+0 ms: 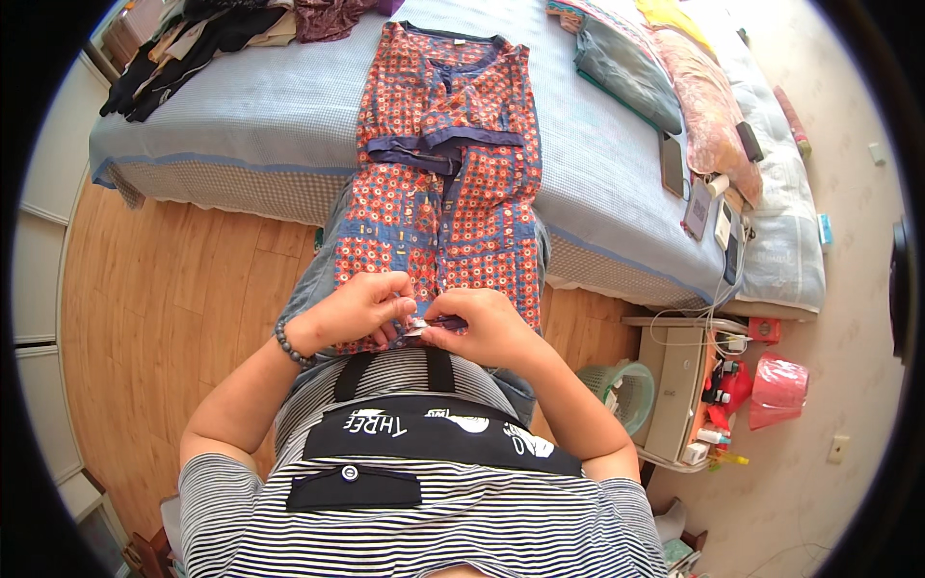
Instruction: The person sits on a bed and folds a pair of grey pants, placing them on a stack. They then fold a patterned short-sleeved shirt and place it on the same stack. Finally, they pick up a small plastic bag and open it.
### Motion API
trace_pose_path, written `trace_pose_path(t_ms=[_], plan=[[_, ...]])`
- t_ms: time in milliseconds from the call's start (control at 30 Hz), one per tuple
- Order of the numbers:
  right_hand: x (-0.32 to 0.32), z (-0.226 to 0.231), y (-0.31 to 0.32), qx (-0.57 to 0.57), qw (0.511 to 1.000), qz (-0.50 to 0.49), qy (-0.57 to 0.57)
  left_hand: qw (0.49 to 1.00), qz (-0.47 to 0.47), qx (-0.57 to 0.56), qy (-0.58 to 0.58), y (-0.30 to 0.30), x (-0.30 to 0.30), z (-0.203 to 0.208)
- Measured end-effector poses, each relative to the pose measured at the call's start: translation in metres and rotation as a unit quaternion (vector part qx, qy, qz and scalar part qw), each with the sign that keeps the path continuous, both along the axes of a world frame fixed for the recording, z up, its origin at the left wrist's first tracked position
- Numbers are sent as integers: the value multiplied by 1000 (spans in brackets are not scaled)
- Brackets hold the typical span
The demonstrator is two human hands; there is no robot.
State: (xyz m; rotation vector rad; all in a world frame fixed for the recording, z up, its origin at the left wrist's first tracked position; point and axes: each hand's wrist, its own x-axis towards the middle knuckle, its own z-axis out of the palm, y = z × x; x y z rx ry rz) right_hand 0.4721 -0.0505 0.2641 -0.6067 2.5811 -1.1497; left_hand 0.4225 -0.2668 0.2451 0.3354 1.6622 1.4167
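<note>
A sleeveless dress [482,217] in red-orange print with dark blue trim lies from the bed over my lap, its hem close to my waist. My left hand [364,306], with a dark bead bracelet [287,344] on the wrist, is closed in a pinch at the hem; what its fingertips hold is too small to name. Opposite it, my right hand [487,326] pinches the dark blue edge of the dress. A small whitish piece [416,326] shows between the fingertips of both hands. The hands nearly touch.
The bed [251,106] ahead has a pale blue cover. Dark clothes [198,53] lie at its far left, folded jeans [626,72] and a phone [672,162] at its right. A green basket [631,395] and a small cabinet [674,395] stand at right, near a pink lampshade [779,390].
</note>
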Motion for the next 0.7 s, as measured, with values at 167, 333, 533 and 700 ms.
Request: trace_pose_path(t_ms=[167,333,533,700], plan=[[-2,1,-1,4,1000,5,-15,1000,-18,-4,7,3,-1,0],[-8,4,-11,28,999,11,-37,999,-42,-8,33,5,-3,3],[-10,12,-10,31,996,8,-88,999,-35,-13,3,6,-3,4],[-4,2,11,-77,991,-26,-103,999,43,29,1,-5,0,-4]])
